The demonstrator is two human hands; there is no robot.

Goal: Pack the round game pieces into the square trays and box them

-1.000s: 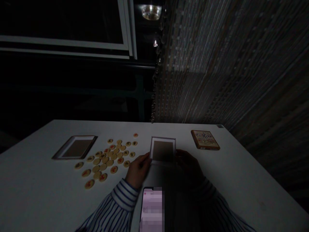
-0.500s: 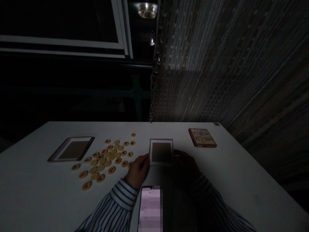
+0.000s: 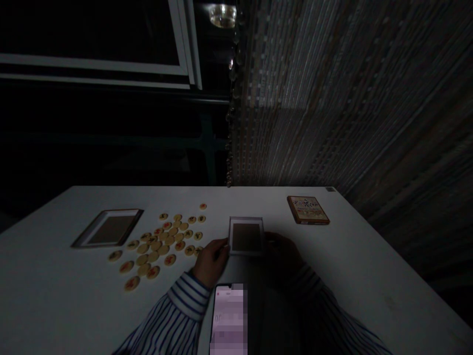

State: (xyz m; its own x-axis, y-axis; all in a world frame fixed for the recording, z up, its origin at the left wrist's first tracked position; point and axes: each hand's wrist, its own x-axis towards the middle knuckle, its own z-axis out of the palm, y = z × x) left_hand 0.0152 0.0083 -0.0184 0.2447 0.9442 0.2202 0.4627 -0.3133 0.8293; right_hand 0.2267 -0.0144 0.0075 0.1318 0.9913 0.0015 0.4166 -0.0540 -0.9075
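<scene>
A small open box (image 3: 246, 220) with white inner walls and a brown floor is held between my two hands. My left hand (image 3: 210, 261) is closed on its left side, thumb and fingers at the edge. On the other side my right hand (image 3: 284, 251) lies in deep shadow, its fingers at the box's right edge. Round wooden Chinese chess pieces (image 3: 156, 246) with red or black characters lie scattered left of my left hand, some face down. A lit phone (image 3: 228, 315) is on the table between my forearms.
At the left of the white table (image 3: 66, 296) lies another open box part (image 3: 111, 229), brown-floored. A printed closed box (image 3: 308, 210) sits at the back right. Behind the table hang a string curtain (image 3: 288, 123) and a white frame (image 3: 92, 64). The room is dark.
The open box in my hands has tipped slightly, its far edge a little lower in view. The hands keep their hold, and the scattered pieces lie as before.
</scene>
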